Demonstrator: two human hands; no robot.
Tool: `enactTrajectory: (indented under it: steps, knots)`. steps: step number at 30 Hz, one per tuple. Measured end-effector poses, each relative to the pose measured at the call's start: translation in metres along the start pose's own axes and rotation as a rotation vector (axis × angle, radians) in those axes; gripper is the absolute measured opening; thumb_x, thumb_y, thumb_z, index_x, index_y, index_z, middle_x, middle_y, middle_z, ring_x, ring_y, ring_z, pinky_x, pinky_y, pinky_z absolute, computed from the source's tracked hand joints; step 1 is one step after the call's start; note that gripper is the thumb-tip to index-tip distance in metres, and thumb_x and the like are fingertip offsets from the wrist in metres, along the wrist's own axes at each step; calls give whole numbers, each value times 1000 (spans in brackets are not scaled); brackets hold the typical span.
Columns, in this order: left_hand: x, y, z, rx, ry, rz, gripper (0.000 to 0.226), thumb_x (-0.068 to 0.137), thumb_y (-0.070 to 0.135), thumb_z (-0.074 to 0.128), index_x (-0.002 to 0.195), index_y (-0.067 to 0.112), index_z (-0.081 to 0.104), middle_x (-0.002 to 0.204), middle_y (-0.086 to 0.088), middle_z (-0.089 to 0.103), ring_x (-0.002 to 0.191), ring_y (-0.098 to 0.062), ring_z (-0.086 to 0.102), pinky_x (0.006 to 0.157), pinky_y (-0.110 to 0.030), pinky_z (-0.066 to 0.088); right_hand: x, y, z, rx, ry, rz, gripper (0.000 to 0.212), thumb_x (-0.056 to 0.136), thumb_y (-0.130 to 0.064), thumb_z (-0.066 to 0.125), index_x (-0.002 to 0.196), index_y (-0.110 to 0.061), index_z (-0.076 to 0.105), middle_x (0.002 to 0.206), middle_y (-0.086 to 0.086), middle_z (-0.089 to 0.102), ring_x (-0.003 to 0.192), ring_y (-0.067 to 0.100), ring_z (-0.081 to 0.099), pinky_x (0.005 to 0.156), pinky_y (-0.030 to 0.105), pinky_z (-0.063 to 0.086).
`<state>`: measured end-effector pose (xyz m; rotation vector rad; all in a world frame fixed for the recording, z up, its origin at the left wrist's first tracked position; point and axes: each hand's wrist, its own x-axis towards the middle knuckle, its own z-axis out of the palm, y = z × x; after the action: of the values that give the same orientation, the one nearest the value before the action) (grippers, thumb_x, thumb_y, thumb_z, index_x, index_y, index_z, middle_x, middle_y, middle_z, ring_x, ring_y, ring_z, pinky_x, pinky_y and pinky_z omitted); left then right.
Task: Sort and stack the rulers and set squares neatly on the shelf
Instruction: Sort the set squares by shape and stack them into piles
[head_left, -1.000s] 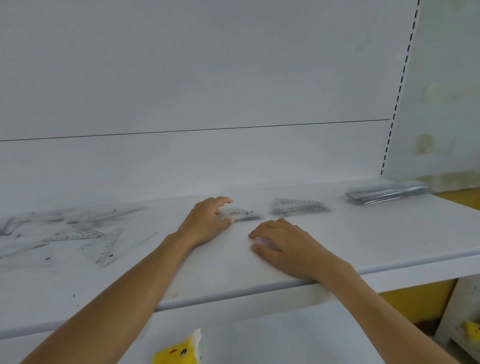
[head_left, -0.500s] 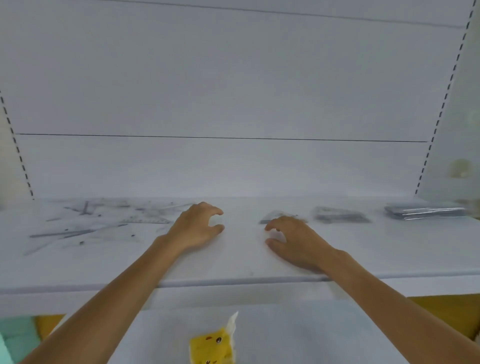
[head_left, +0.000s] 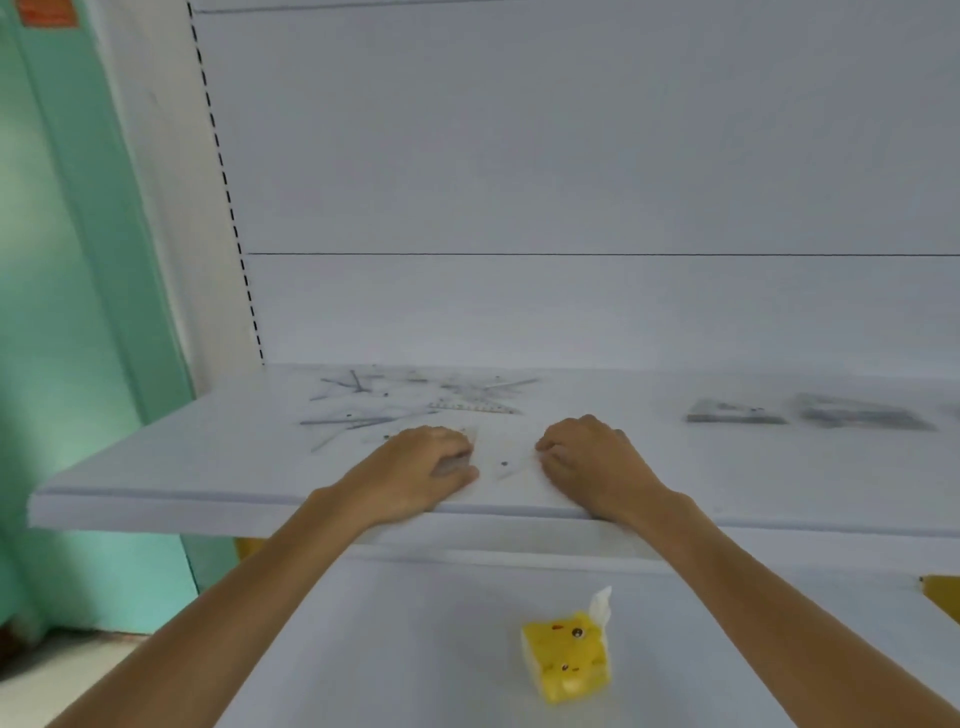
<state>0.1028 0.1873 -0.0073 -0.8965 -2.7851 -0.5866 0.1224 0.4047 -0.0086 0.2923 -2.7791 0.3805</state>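
Where white shelf (head_left: 182, 467) meets green wall (head_left: 62, 364), loose rulers (head_left: 415, 400) lie scattered; two stacks (head_left: 737, 413) far right. Left hand (head_left: 415, 467), right hand (head_left: 592, 457) flank clear set square (head_left: 501, 460), fingers curled; grip unclear. Yellow pack (head_left: 566, 654) below.

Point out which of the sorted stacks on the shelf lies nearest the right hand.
The smaller grey stack, the first one to the right of the right hand. The wider stack lies beyond it, further right.

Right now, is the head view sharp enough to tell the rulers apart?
Head view: motion-blurred; the loose pile smears into grey streaks, the stacks at right are soft. Flat light, no glare; the clear set square between the left hand and right hand barely shows against the shelf.
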Motion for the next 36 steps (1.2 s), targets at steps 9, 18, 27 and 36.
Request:
enactTrajectory:
  steps: [9,18,27,36]
  knots:
    - [-24,-5,-4,-51,-7,48,46,90,1,41,130,21,51,122,15,49,108,2,43,84,2,27,-9,2,2,119,81,-147,19,92,-28,53,107,-29,65,108,-14,64,100,8,53,86,21,39]
    - [-50,6,5,83,20,146,52,91,33,53,140,29,36,106,17,24,104,2,28,95,-16,33,-22,-3,-7,146,45,-158,43,81,-61,44,95,-28,67,101,-17,64,94,1,49,81,20,37]
    - [-56,12,4,256,112,192,73,82,-11,33,136,38,33,146,5,25,130,-13,28,93,-23,32,-67,8,-8,93,278,-461,12,84,-23,64,87,-11,65,84,-5,65,78,8,48,65,24,43]
    - [12,57,14,39,148,189,69,92,1,32,135,54,23,145,7,28,129,-12,32,102,-24,31,-61,83,-54,126,412,-128,20,96,-11,45,109,-10,60,86,10,68,72,28,65,64,42,53]
